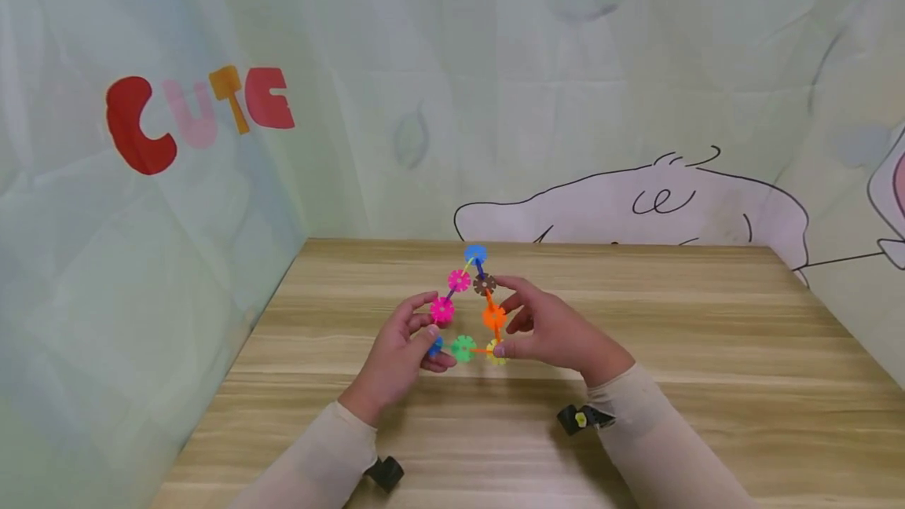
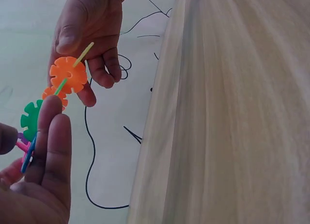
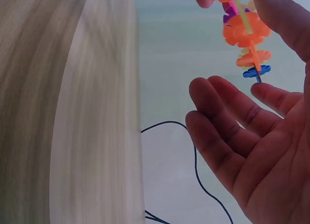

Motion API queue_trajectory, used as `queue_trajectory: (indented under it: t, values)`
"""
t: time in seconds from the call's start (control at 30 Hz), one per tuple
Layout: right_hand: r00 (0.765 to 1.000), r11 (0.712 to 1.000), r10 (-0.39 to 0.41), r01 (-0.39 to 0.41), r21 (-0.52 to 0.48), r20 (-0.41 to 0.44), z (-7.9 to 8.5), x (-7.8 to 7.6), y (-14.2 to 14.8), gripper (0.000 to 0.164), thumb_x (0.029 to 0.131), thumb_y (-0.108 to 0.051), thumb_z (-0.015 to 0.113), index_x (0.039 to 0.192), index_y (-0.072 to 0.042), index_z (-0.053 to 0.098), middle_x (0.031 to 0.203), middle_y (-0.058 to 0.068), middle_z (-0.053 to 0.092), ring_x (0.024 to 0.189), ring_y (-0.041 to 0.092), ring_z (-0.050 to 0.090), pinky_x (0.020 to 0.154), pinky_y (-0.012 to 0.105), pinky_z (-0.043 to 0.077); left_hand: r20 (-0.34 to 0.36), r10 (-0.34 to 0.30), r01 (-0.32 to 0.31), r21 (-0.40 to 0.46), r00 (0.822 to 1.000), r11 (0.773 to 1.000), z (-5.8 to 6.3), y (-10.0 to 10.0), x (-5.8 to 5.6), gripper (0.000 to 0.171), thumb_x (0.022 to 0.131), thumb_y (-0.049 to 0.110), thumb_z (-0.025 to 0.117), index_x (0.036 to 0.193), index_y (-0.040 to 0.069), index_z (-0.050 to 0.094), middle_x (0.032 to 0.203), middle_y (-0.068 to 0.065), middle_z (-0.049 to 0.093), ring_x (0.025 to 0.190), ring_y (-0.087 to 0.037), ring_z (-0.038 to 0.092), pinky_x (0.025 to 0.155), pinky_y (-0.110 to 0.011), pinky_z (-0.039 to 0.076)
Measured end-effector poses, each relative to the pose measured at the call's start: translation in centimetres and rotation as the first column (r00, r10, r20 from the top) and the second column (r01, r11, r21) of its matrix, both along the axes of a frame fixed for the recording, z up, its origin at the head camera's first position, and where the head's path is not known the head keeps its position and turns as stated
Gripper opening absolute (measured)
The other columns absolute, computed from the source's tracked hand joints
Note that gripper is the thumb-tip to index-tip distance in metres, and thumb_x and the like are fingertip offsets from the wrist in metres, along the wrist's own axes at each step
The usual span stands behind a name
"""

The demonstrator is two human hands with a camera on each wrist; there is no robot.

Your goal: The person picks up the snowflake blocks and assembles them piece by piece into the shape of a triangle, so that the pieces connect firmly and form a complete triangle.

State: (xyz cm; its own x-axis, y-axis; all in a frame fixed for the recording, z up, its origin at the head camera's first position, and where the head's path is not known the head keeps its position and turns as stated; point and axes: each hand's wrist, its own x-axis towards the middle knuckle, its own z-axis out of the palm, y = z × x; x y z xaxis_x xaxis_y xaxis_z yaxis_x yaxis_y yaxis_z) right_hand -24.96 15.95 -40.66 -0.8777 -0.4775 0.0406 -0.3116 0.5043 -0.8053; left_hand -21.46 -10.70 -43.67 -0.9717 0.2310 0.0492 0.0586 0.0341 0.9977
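Note:
A loop of toothed plastic interlocking discs, roughly triangular, is held up above the table; its green disc (image 1: pixel 463 349) is on the bottom side and a blue disc (image 1: pixel 476 255) at the peak. My left hand (image 1: pixel 396 352) pinches the lower left corner by a blue disc, with thumb and fingers near a pink disc (image 1: pixel 442 309). The right hand (image 1: pixel 555 328) holds the right side, its thumb on a yellow disc (image 1: pixel 495 353) and index finger by a brown disc (image 1: pixel 484 283). In the right wrist view, the other right fingers (image 3: pixel 218 132) curl loosely, touching no disc.
The wood-grain table (image 1: pixel 679 352) lies under both hands. Light cloth walls (image 1: pixel 396 85) with printed letters and a cartoon outline stand behind and to the left. A black strap device (image 1: pixel 583 418) is on the right sleeve, another (image 1: pixel 385 474) by the left.

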Motion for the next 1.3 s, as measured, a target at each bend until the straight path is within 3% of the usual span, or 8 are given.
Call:
queue_trajectory:
  t: [0.17, 0.3, 0.47, 0.63, 0.7, 0.83, 1.13, 1.3]
  values:
    - [1.000, 0.998, 0.003, -0.002, 0.056, -0.018, 0.1, 0.3, -0.3, 0.101, 0.081, -0.026, 0.094, 0.162, -0.029, 0.035, 0.130, 0.006, 0.063, 0.105, 0.019, 0.070, 0.095, 0.045, 0.061, 0.013, 0.022, -0.022, 0.020, 1.000, 1.000, 0.0, 0.0, 0.0, 0.048, 0.110, 0.004, 0.048, 0.156, 0.013, 0.042, 0.123, -0.024, 0.061, 0.080, -0.031, 0.079, 0.075, -0.041, 0.066]
    - [1.000, 0.993, 0.009, -0.006, 0.120, -0.026, 0.0, 0.4, -0.6, 0.101, 0.078, -0.026, 0.096, 0.161, -0.025, 0.037, 0.132, 0.008, 0.064, 0.105, 0.018, 0.068, 0.094, 0.046, 0.060, 0.031, 0.035, -0.036, 0.031, 0.999, 0.999, -0.3, 0.0, -0.2, 0.046, 0.111, 0.005, 0.046, 0.156, 0.014, 0.042, 0.129, -0.029, 0.059, 0.081, -0.031, 0.079, 0.076, -0.041, 0.066]
    - [0.998, 0.978, 0.034, -0.024, 0.205, -0.050, -0.3, 0.4, -0.9, 0.099, 0.077, -0.025, 0.096, 0.159, -0.018, 0.041, 0.137, 0.006, 0.063, 0.103, 0.018, 0.067, 0.088, 0.039, 0.060, 0.048, 0.027, -0.028, 0.033, 0.999, 0.999, -0.6, 0.1, -0.4, 0.046, 0.112, 0.005, 0.044, 0.157, 0.011, 0.040, 0.135, -0.032, 0.058, 0.082, -0.030, 0.078, 0.077, -0.041, 0.066]
    - [0.999, 0.971, 0.005, 0.008, 0.238, -0.052, -1.0, 0.0, -0.6, 0.092, 0.076, -0.024, 0.096, 0.154, -0.015, 0.049, 0.130, 0.004, 0.066, 0.100, 0.018, 0.066, 0.084, 0.035, 0.059, 0.040, -0.010, 0.014, -0.089, 0.999, 0.996, -0.9, -0.1, -0.6, 0.057, 0.106, 0.005, 0.057, 0.160, 0.012, 0.039, 0.141, -0.028, 0.055, 0.084, -0.027, 0.076, 0.075, -0.036, 0.065]
    - [0.999, 0.971, -0.002, 0.012, 0.239, -0.042, -1.3, -0.2, -0.4, 0.090, 0.075, -0.024, 0.097, 0.152, -0.014, 0.051, 0.124, 0.005, 0.068, 0.098, 0.019, 0.065, 0.082, 0.035, 0.059, 0.016, -0.032, 0.035, -0.195, 0.999, 0.980, -0.9, -0.3, -0.7, 0.068, 0.100, 0.006, 0.068, 0.161, 0.017, 0.040, 0.140, -0.023, 0.054, 0.084, -0.023, 0.071, 0.072, -0.032, 0.062]
    - [1.000, 0.964, 0.000, 0.002, 0.265, -0.008, -1.8, -0.6, 0.1, 0.088, 0.075, -0.026, 0.097, 0.151, -0.015, 0.054, 0.110, 0.001, 0.067, 0.091, 0.019, 0.063, 0.079, 0.034, 0.057, -0.005, -0.093, 0.084, -0.383, 0.996, 0.920, -1.0, -0.8, -0.9, 0.083, 0.090, 0.010, 0.081, 0.163, 0.021, 0.041, 0.124, -0.014, 0.055, 0.077, -0.021, 0.056, 0.061, -0.028, 0.053]
    - [0.998, 0.942, 0.026, -0.044, 0.332, 0.059, -2.3, -0.5, 0.5, 0.084, 0.074, -0.024, 0.097, 0.147, -0.016, 0.058, 0.086, 0.002, 0.064, 0.078, 0.019, 0.058, 0.070, 0.035, 0.051, 0.046, -0.177, 0.177, -0.485, 0.983, 0.857, -1.6, -1.0, -1.1, 0.078, 0.091, 0.008, 0.079, 0.161, 0.015, 0.044, 0.074, -0.002, 0.054, 0.059, -0.014, 0.048, 0.052, -0.026, 0.042]
    - [0.995, 0.935, 0.027, -0.059, 0.350, 0.096, -2.5, -0.4, 0.5, 0.084, 0.073, -0.027, 0.098, 0.147, -0.014, 0.058, 0.089, 0.002, 0.066, 0.078, 0.018, 0.059, 0.075, 0.036, 0.051, 0.118, -0.179, 0.214, -0.478, 0.977, 0.852, -2.0, -1.0, -1.1, 0.079, 0.090, 0.008, 0.080, 0.160, 0.015, 0.045, 0.069, 0.000, 0.051, 0.051, -0.013, 0.046, 0.049, -0.026, 0.041]
